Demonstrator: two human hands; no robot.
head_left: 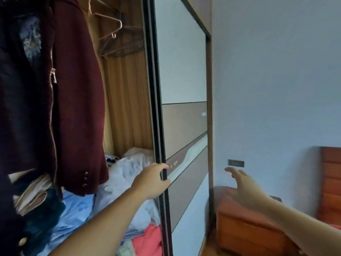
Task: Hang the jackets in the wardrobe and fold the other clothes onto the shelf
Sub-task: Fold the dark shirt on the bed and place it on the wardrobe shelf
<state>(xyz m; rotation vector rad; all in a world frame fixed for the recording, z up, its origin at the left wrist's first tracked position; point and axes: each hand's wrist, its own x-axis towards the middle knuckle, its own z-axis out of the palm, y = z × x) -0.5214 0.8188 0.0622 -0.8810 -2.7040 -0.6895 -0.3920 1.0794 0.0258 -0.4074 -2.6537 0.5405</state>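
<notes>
In the head view, two jackets hang at the left inside the wardrobe: a maroon jacket (pixel 79 93) with three buttons on its cuff, and to its left a dark jacket (pixel 24 100) with a metal zip and a pale flower print. Far behind them, a few empty wire hangers (pixel 118 41) hang from the rail; their exact count is unclear. Below the jackets, a heap of clothes (pixel 121 182) lies on the wardrobe shelf: pale blue and white pieces, with one coral-pink piece near the bottom edge.

Two bare hands show. The left hand (pixel 152 180) grips the dark edge of the sliding door (pixel 184 126), fingers curled round the front of the frame and thumb below. The right hand (pixel 243 187) is blurred, reaching toward the wall with fingers stretched out and apart, holding nothing. Just beyond its fingertips sits one dark wall plate (pixel 236 163). Under it stands one reddish wooden nightstand (pixel 239 224), with a wooden headboard (pixel 330 182) at the far right.
</notes>
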